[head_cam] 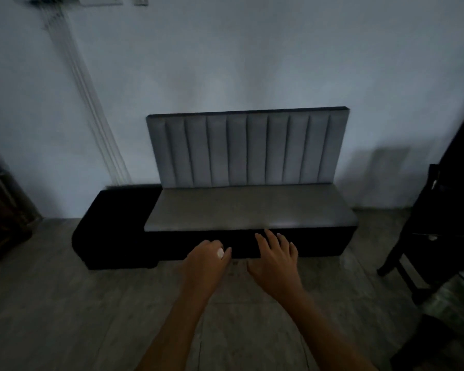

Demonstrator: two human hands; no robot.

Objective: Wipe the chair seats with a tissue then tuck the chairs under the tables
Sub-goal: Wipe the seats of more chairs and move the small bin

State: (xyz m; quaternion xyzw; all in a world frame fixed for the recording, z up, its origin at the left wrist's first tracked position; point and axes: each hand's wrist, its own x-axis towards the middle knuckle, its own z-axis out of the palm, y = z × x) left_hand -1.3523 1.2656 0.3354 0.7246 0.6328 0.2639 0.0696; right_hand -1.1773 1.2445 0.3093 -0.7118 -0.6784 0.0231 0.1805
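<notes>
A grey padded bench chair stands against the pale wall, with a ribbed backrest (248, 148) and a flat grey seat (249, 207) on a black base. My left hand (208, 259) hovers in front of the base, fingers curled around a small white tissue (220, 253) that peeks out near the thumb. To its right, my right hand (276, 259) is held out with fingers spread and nothing in it, its fingertips near the seat's front edge. Neither hand touches the seat.
A black block (115, 226) adjoins the bench on the left. A dark wooden chair or table frame (439, 226) stands at the right edge. Dark furniture (3, 210) sits at far left. White conduits (91, 103) run down the wall. The floor is grey tile.
</notes>
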